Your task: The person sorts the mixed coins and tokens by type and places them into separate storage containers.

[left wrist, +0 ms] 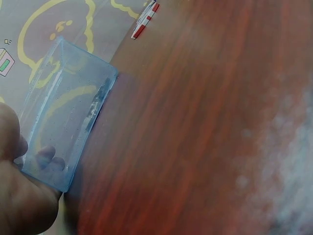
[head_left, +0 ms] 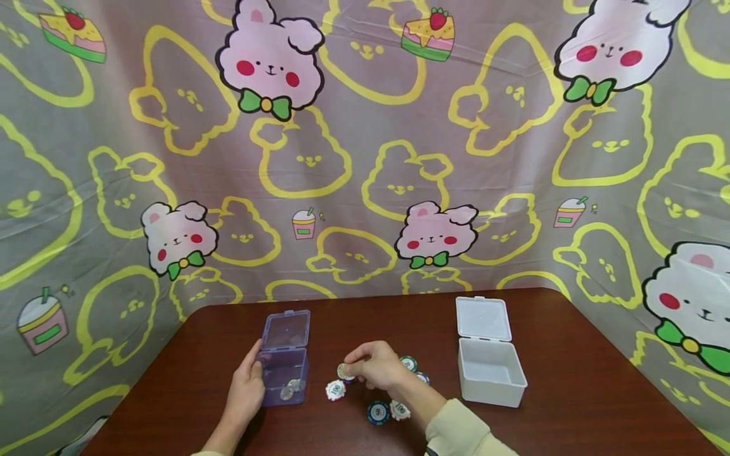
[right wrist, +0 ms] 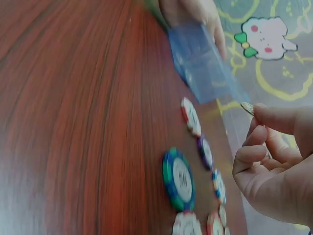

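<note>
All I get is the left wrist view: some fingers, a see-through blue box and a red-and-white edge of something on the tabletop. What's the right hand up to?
Observer: The right hand is pinching a small gold-coloured coin.
Operator: Oh! And is the blue box the only one out?
Observer: No, an open white box stands over to the person's right.
Operator: Are there any other flat round pieces, besides that edge I see?
Observer: Yes, a blue-and-green chip with a pale centre lies in front of the person.
</note>
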Action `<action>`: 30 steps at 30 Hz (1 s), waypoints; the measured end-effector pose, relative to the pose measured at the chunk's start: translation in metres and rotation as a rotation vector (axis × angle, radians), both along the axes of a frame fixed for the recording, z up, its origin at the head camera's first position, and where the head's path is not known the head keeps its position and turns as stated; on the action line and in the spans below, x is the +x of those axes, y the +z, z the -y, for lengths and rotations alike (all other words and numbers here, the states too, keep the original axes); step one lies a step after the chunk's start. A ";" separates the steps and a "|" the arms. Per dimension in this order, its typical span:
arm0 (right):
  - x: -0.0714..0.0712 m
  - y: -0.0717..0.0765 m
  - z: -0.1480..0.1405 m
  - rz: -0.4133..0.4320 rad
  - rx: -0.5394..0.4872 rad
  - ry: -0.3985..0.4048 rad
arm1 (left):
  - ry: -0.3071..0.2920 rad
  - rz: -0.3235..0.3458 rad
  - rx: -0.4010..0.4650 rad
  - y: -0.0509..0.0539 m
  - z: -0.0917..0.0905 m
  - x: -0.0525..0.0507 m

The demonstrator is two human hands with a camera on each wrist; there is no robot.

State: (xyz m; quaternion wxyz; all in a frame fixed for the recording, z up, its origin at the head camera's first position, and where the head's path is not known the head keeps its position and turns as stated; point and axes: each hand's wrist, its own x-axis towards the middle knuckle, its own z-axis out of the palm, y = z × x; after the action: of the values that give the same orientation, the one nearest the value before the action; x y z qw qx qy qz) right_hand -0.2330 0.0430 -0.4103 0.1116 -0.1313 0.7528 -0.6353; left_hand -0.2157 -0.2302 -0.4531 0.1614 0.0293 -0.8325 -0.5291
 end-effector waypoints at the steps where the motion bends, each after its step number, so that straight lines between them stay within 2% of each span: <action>1: 0.001 0.001 0.003 0.003 -0.009 0.001 | 0.000 -0.002 0.001 0.000 0.000 0.000; 13: 0.001 0.010 0.042 0.064 -0.125 0.026 | 0.010 -0.005 0.012 0.000 0.001 0.001; 30: -0.004 0.012 0.084 0.036 -0.098 -0.058 | 0.019 -0.005 -0.001 0.001 0.000 0.000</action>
State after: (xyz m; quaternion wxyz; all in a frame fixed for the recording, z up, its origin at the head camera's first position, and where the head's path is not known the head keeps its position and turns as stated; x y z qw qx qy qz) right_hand -0.2373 -0.0407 -0.3985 0.1000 -0.1034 0.7222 -0.6766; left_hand -0.2160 -0.2297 -0.4523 0.1684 0.0356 -0.8320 -0.5274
